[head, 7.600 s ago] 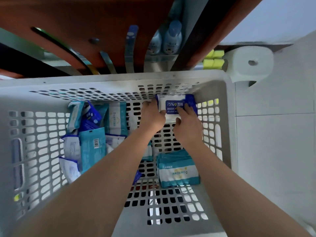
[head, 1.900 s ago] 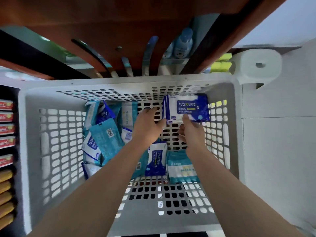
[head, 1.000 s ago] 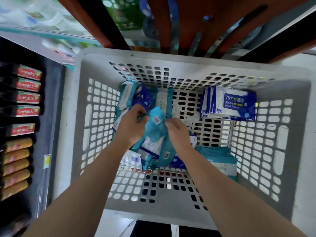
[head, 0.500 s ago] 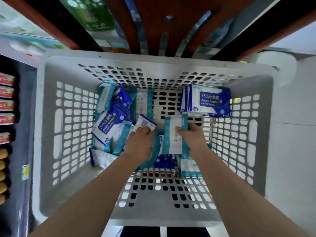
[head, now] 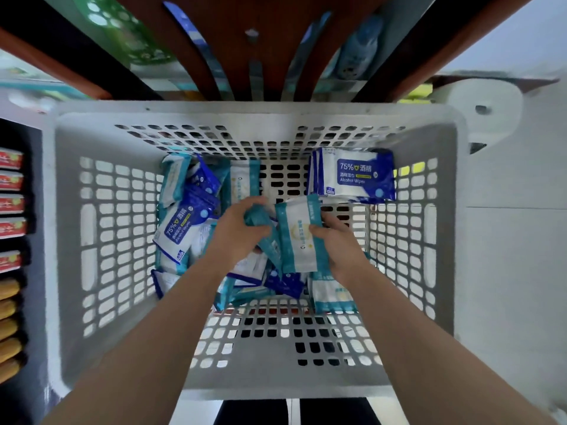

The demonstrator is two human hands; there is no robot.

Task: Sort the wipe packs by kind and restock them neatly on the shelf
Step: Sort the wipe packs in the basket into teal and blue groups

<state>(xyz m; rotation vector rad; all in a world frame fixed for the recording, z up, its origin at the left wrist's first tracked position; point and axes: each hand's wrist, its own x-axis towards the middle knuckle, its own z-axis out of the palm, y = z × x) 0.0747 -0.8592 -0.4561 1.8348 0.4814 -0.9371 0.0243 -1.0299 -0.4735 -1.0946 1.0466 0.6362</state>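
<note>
Presently your two hands work inside a white perforated basket (head: pixel 254 113) that fills the middle of the frame; pale floor tiles (head: pixel 506 271) show to its right. Your right hand (head: pixel 340 243) clamps a teal-and-white wipe pack (head: pixel 299 237) by its right edge, thumb across the face, at the centre of the basket. Your left hand (head: pixel 237 231) has its fingers curled round a second teal pack (head: pixel 257 216), which touches the first. Against the basket's far wall, upper right, sits a squared-up stack of blue alcohol wipe packs (head: pixel 356 176), labels facing up. At centre left lies a loose heap of blue and teal packs (head: pixel 184 222), unsorted. More teal packs (head: pixel 331 294) lie flat beneath your right wrist. A brown wooden shelf frame (head: pixel 260 41) runs along the top of the frame, with a pale bottle (head: pixel 357 53) behind it. A white paper roll (head: pixel 484 105) sits at the upper right, beside the basket's corner. Red packets (head: pixel 10 204) and yellow ones (head: pixel 7 329) line a dark rack at the left edge.
</note>
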